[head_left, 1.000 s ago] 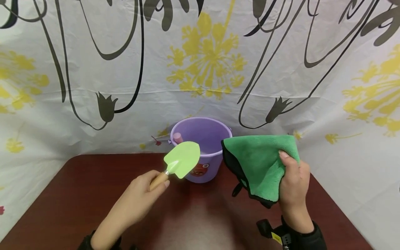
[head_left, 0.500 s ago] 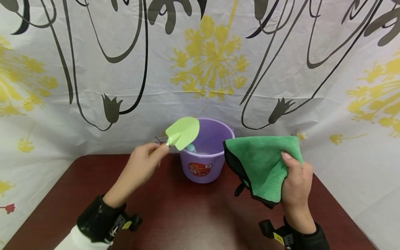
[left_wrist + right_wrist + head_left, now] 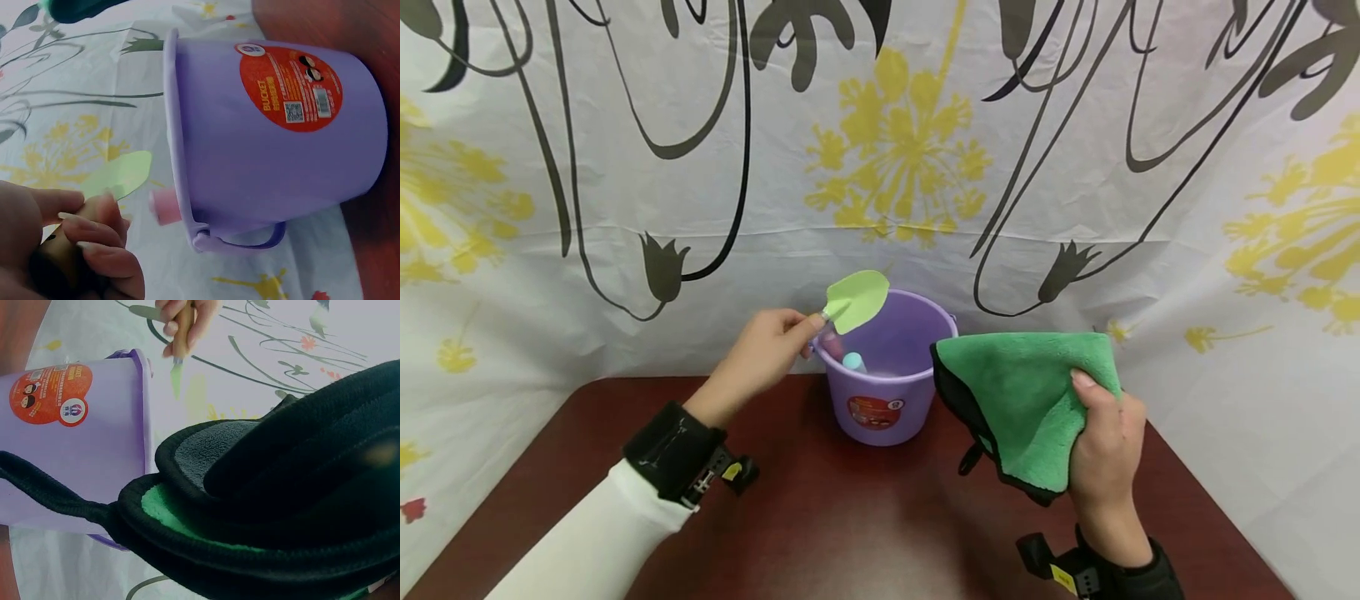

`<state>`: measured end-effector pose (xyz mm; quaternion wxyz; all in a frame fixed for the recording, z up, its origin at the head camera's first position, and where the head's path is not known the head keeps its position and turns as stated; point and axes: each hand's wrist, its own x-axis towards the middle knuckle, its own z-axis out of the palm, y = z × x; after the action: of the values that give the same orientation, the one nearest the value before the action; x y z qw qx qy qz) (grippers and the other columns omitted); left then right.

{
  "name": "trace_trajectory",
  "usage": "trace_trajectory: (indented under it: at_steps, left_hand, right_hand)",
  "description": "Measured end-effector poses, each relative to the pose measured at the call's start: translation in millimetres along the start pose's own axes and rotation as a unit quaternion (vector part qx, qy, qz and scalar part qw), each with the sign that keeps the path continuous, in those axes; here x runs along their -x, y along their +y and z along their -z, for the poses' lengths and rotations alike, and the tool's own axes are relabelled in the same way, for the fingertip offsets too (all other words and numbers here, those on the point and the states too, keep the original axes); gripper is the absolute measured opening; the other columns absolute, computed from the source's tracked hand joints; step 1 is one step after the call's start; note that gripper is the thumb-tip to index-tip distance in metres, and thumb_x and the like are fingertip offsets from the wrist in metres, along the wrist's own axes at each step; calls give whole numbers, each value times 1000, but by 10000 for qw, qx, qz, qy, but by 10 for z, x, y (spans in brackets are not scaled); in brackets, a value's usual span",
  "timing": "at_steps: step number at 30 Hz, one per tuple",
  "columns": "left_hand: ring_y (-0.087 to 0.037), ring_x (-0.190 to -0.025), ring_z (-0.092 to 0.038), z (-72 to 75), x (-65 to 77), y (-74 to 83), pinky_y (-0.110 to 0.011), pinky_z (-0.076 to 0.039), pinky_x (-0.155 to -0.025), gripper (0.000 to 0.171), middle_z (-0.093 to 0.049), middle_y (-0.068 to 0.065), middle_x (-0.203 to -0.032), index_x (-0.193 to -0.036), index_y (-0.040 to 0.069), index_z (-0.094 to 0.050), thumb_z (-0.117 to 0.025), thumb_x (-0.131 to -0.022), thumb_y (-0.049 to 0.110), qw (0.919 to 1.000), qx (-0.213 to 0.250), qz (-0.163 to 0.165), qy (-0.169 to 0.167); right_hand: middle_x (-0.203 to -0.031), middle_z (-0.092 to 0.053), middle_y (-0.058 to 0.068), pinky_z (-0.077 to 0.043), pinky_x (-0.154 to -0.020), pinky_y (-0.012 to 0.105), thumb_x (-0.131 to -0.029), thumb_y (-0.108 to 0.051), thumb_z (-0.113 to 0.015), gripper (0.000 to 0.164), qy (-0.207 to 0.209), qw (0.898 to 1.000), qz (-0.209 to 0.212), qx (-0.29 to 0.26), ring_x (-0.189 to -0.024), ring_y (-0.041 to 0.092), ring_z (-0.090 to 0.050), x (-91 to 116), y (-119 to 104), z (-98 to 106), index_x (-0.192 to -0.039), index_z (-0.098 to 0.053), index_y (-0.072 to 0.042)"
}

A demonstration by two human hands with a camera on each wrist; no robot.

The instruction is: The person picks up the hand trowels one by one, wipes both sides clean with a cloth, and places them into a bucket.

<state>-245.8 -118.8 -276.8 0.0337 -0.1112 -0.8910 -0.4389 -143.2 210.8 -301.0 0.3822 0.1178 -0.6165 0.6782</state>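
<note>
My left hand (image 3: 767, 350) grips the wooden handle (image 3: 69, 250) of a small light-green trowel (image 3: 857, 302). The trowel's blade is over the left part of a purple bucket's (image 3: 880, 408) opening, above the rim. Inside the bucket, a pink-ended item (image 3: 831, 343) and a pale-blue-topped item (image 3: 853, 362) show near the left wall; their kinds are unclear. To the bucket's right, my right hand (image 3: 1108, 450) holds up a folded green towel (image 3: 1030, 400) with black edging and a hanging loop (image 3: 56, 494). In the right wrist view the towel covers most of the right hand.
A dark red-brown table (image 3: 850, 517) carries the bucket near its back edge. Behind and beside it hangs a white sheet (image 3: 820, 250) printed with yellow and grey flowers. The bucket's handle (image 3: 250, 245) hangs down its side.
My left hand has moved forward with the trowel, bringing its blade from in front of the bucket to above its opening. The right hand and towel have stayed nearly still.
</note>
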Motion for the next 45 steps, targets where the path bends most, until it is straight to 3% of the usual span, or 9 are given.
trace_trajectory:
  at_steps: [6,9,12,15,20,26,34,39,45]
  left_hand:
    - [-16,-72,-59,-139,-72,220,-30,-46,-63,37,-74,-3,-85,-87,14,-71,-49,-104,39,9981,-600,-159,-42]
    - [-15,-58,-49,-254,-126,341,-29,-39,-56,39,-57,1,-63,-71,15,-55,-52,-103,37,9947,-966,-331,131]
    - [-14,-52,-41,-374,-185,438,-29,-35,-54,46,-39,4,-58,-63,16,-43,-51,-104,35,9887,-1385,-531,226]
    - [-15,-53,-44,-490,-229,508,-31,-39,-58,46,-41,3,-58,-62,17,-44,-50,-105,33,9816,-1770,-686,219]
    - [-17,-57,-50,-642,-285,547,-31,-43,-61,44,-43,2,-60,-63,16,-48,-52,-105,29,9731,-2155,-794,163]
    - [-15,-52,-45,-734,-309,527,-27,-36,-52,48,-35,3,-57,-59,16,-41,-52,-105,25,9741,-2145,-714,-36]
    - [-21,-61,-58,-815,-359,506,-36,-44,-58,44,-51,0,-62,-61,17,-47,-53,-104,26,9626,-2657,-528,59]
    - [-26,-71,-65,-872,-403,528,-44,-49,-61,36,-67,-6,-76,-64,15,-55,-56,-100,20,9529,-2993,-491,34]
    - [-28,-74,-68,-900,-437,540,-43,-51,-61,25,-72,-10,-82,-70,11,-63,-62,-95,16,9452,-3219,-539,34]
  right_hand:
    - [-54,-64,-3,-49,-53,19,-100,-8,-46,42,-1,9999,-84,107,-49,9,-62,-13,5,-7,-64,-67,-5]
    - [-51,-60,-5,-48,-53,18,-100,-7,-46,44,-8,10000,-37,39,-48,8,-60,-24,30,11,-59,-62,-7]
    - [-49,-58,-5,-47,-53,18,-100,-7,-46,45,17,10000,-53,20,-47,7,-60,-26,45,27,-57,-60,-7]
    - [-49,-58,-5,-47,-52,18,-100,-7,-45,46,42,9999,-91,42,-47,7,-59,-23,45,38,-57,-61,-8]
    - [-51,-61,-5,-48,-52,18,-100,-7,-45,45,37,10000,-75,55,-48,7,-60,-21,42,46,-60,-66,-8]
    - [-51,-61,-5,-48,-52,18,-100,-7,-46,45,17,9998,-140,149,-47,7,-60,-41,32,65,-59,-65,-8]
    - [-50,-58,-5,-48,-57,17,-101,-12,-47,47,417,9955,-659,545,-49,7,-58,-107,-12,103,-55,-59,-9]
    - [-46,-50,-5,-48,-56,18,-102,-11,-48,49,352,9954,-801,378,-46,8,-55,-162,53,125,-53,-50,-10]
    - [-47,-45,-4,-47,-58,21,-105,-19,-48,50,309,9834,-1578,843,-48,11,-53,-202,126,166,-56,-46,-11]
